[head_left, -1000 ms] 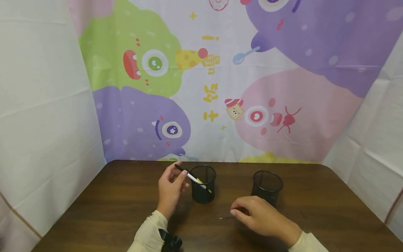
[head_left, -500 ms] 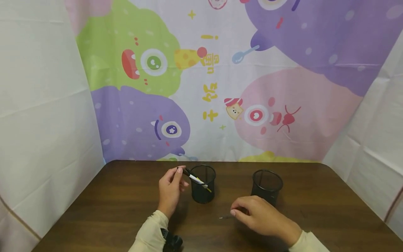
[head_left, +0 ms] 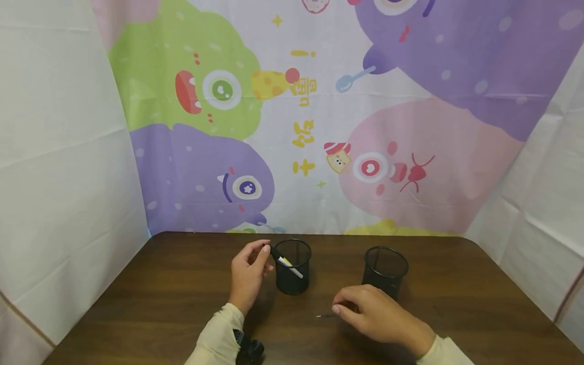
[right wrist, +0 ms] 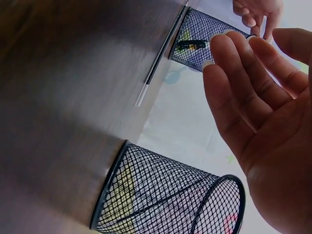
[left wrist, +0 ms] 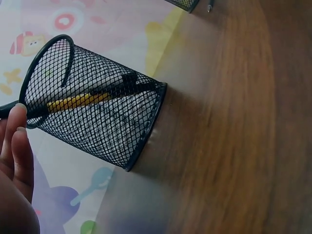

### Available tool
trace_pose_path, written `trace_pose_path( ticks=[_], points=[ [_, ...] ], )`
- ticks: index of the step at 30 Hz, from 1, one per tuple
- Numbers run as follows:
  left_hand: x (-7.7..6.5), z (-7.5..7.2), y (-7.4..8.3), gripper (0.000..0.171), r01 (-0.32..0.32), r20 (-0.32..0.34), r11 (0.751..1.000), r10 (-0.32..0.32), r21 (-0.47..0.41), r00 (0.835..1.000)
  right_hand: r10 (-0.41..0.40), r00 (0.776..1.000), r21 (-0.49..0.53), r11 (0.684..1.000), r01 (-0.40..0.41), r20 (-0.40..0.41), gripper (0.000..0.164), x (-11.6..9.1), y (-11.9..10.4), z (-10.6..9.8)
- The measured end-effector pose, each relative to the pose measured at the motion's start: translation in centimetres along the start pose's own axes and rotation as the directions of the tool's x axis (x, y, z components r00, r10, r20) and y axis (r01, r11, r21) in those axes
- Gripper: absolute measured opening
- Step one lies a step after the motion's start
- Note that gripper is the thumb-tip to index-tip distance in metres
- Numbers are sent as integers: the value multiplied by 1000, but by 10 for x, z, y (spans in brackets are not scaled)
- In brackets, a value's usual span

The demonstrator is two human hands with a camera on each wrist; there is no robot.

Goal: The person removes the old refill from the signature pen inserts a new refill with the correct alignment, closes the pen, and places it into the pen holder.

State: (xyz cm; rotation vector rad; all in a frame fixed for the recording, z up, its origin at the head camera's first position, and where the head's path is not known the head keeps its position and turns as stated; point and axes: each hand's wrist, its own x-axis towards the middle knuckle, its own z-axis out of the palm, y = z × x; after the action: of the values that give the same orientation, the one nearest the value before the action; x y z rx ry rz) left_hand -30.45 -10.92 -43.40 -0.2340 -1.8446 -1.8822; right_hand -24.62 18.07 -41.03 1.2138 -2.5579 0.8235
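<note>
My left hand (head_left: 248, 271) pinches the black ends of pens (head_left: 290, 267) at the rim of the left black mesh pen holder (head_left: 292, 284). Their bodies slant down inside it. Through the mesh in the left wrist view, a yellow-and-black pen (left wrist: 80, 101) shows beside a greyish one. My right hand (head_left: 378, 315) hovers over the table with loosely bent fingers and holds nothing. Below it lies a thin pen refill (right wrist: 158, 63), dark with a clear end; in the head view only its tip (head_left: 324, 316) shows past my thumb.
A second black mesh pen holder (head_left: 385, 281) stands at the right, partly behind my right hand. The brown wooden table (head_left: 159, 294) reaches back to a cartoon-printed cloth (head_left: 315, 203). White cloth walls (head_left: 59, 177) close off both sides.
My left hand has lowered the pens further into the left holder, and their black ends now sit closer to the rim. The right hand has stayed nearly still.
</note>
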Motion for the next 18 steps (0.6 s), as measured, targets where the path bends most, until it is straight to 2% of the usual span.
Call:
trace_pose_path(
  ticks=[5, 13, 18],
  points=[
    [0, 2, 2, 17, 11, 1, 1000, -11, 23, 1000, -2, 1000, -2, 1000, 2, -3, 9, -1, 1, 1],
    [-9, 5, 32, 16, 17, 17, 998, -18, 52, 1000, -7, 1000, -7, 1000, 7, -7, 9, -1, 1, 2],
    [-11, 6, 37, 16, 10, 12, 998, -11, 55, 1000, 2, 1000, -8, 1000, -2, -1, 9, -1, 0, 1]
  ],
)
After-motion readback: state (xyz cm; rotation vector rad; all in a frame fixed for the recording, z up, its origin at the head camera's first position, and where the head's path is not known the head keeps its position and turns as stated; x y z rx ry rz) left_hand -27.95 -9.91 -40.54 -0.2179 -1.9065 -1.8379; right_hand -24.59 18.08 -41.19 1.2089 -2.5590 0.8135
